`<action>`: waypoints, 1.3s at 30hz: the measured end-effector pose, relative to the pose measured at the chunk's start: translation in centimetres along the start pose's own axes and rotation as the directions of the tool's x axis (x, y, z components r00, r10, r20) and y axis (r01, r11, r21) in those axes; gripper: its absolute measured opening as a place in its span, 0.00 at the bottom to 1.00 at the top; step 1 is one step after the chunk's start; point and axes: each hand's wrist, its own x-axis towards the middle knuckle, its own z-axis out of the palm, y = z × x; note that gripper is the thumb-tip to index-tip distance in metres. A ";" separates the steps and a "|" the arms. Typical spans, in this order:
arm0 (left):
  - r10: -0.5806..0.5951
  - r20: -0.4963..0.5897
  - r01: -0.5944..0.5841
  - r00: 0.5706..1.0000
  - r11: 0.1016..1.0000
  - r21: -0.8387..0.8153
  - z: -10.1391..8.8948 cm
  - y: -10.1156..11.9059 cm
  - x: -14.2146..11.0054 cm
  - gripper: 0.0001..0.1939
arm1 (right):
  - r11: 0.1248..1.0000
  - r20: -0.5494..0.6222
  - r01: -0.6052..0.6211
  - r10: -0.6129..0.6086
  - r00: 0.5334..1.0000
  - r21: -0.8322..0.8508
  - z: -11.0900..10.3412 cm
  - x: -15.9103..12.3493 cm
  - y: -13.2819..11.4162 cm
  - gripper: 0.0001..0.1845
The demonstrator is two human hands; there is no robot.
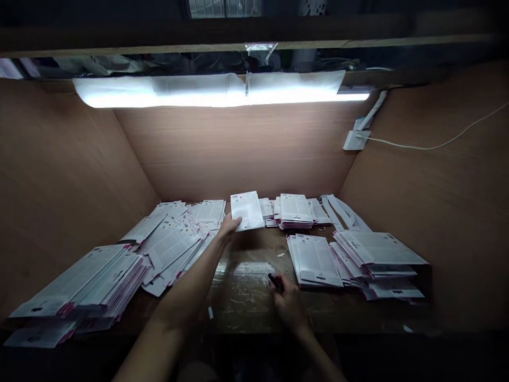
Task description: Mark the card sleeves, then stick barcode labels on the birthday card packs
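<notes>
Toward the far middle of the bench, a white printed card (247, 210) sits in the person's left hand (228, 228), whose arm reaches in from the lower left of the frame. The fingers and thumb are pressed together, pinching the card's near left corner. The card's long axis runs away from the person, its far end leaning slightly left, and it appears raised off the bench rather than lying flat. Lower and to the right, the right hand (288, 303) has its fingers curled around a short black pen (275, 282), whose tip points up and left, toward the card. The left hand is touching the card, while the right hand stays well apart from it, with a worn, glossy stretch of the wooden workbench (246, 313) between them. Fanned stacks of white leaflets with magenta edges (75, 286) fill the lower left, more stacked leaflets (314, 260) lie to the right, and a squared pile (295, 211) stands just beyond the card, against the plywood back wall (238, 154).
</notes>
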 end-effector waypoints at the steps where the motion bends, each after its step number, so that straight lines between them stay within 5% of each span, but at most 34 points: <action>1: -0.019 0.004 0.019 1.000 0.999 0.045 0.8 0.8 2.2 0.19 | 1.000 0.019 0.008 -0.008 1.000 -0.014 0.0 -0.2 -0.1 0.12; 4: -0.072 0.000 0.071 0.997 0.978 0.195 3.0 2.3 6.5 0.20 | 0.999 0.011 -0.002 0.002 1.000 -0.032 0.2 -0.2 -0.4 0.11; 7: -0.078 -0.049 0.090 0.996 0.941 0.327 4.8 2.6 7.9 0.21 | 0.997 0.003 0.006 -0.006 1.000 -0.072 0.6 0.0 -0.1 0.08; 13: -0.004 -0.122 0.059 0.992 0.890 0.452 7.0 2.4 6.9 0.22 | 0.989 0.019 0.061 -0.059 0.998 -0.135 0.9 0.0 0.4 0.05; 17: 0.109 -0.123 -0.034 0.986 0.868 0.495 6.6 2.0 3.8 0.23 | 0.992 0.052 0.070 -0.065 0.997 -0.106 0.2 -0.4 0.3 0.08; 21: 0.253 -0.070 -0.174 0.965 0.817 0.550 1.4 -0.9 -1.1 0.22 | 0.991 0.064 0.035 -0.027 0.998 -0.127 -0.2 -0.9 0.8 0.14; 25: 0.249 -0.176 -0.093 0.952 0.788 0.608 -10.5 -4.6 -5.4 0.22 | 0.981 0.111 0.041 -0.020 0.994 -0.189 -0.3 -1.2 1.0 0.14; 27: 0.180 -0.261 0.026 0.948 0.776 0.630 -16.3 -6.1 -6.8 0.34 | 0.976 0.134 0.051 -0.023 0.991 -0.214 -0.3 -1.4 0.9 0.14; 29: -0.029 -0.165 0.144 0.986 0.653 0.744 -20.1 -7.3 -8.0 0.53 | 0.969 0.144 0.056 -0.021 0.989 -0.239 -0.3 -1.5 0.7 0.14; 31: -0.173 0.002 0.089 0.985 0.513 0.854 -21.5 -8.0 -9.1 0.64 | 0.961 0.145 0.058 -0.019 0.989 -0.270 -0.3 -1.6 0.6 0.13; 34: -0.216 0.161 -0.055 0.963 0.426 0.903 -20.8 -8.4 -10.7 0.64 | 0.952 0.150 0.070 -0.025 0.988 -0.298 -0.2 -1.8 0.3 0.12; 39: -0.233 0.103 -0.015 0.967 0.350 0.937 -19.3 -8.6 -11.8 0.60 | 0.952 0.152 0.072 -0.027 0.988 -0.299 -0.6 -2.2 0.5 0.14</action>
